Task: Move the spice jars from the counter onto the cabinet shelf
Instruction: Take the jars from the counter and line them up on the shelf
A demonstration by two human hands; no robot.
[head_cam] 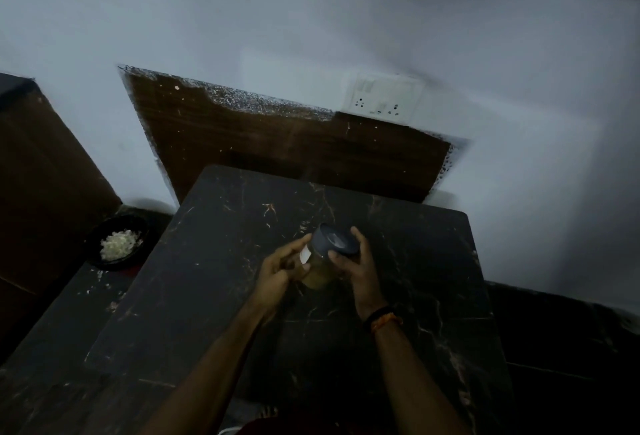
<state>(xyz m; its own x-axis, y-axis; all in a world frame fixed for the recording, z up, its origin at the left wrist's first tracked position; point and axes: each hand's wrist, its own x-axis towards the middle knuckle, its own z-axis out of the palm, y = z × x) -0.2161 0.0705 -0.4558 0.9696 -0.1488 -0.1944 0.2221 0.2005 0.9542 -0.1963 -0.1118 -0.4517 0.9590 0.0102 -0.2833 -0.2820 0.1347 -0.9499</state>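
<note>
- Because the head view is dim and smeared, much stays hard to read: the contents of the spice jar (320, 263) show only as a yellowish-brown mass, and the white label (305, 256) on its side bears nothing legible.
- The lower part of the jar is hidden behind the fingers of both hands, and whether its base touches the dark marble counter (214, 296) below the grip cannot be told.
- The right hand (355, 266) curls round the jar from the right, thumb on the near edge of the dark round lid (335, 239), fingertips reaching past its far side.
- The left hand (277, 273) closes in from the left, fingers bent round the glass side beside the label.
- The jar sits tilted between the two hands, lid leaning away from the person.
- A dark band and an orange thread (382, 318) circle the right wrist, nearer the person than the grip.
- Far left of the grip, a black bowl (119, 244) of white bits lies on a lower surface.
- Beyond the grip, a brown panel (277, 147) and a white socket plate (382, 98) sit on the wall.
</note>
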